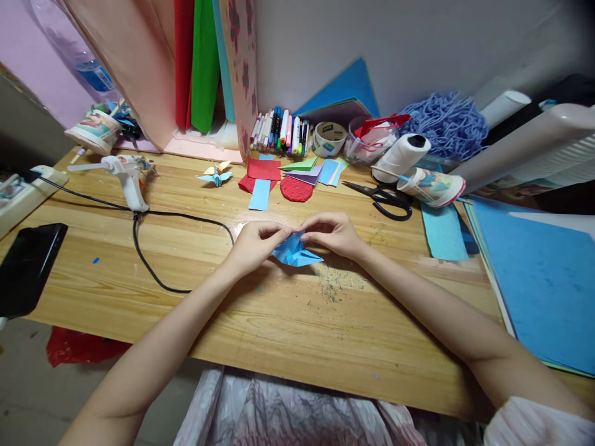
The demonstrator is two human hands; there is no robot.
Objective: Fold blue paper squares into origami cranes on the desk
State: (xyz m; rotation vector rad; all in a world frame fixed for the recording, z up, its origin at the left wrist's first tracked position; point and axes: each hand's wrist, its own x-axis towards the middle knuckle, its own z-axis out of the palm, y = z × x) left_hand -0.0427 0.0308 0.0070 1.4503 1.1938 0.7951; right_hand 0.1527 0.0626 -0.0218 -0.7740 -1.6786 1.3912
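A folded piece of light blue origami paper [296,253] is between my two hands, just above the middle of the wooden table [279,334]. My left hand [260,241] pinches its upper left edge with thumb and finger. From the other side, my right hand [332,234] pinches the top edge close to the left fingertips. One pointed flap of the paper sticks out to the right, below my right fingers. Behind my hands lie a small folded paper piece in blue and cream [217,174], red paper pieces [263,170] and coloured paper squares [302,170].
Black scissors [390,199] lie behind my right hand. A white glue gun [130,179] stands at left, its black cable looping near my left forearm. A black phone [30,266] is at the left edge; blue paper sheets [539,279] lie at right. Several markers [281,133] stand at the back.
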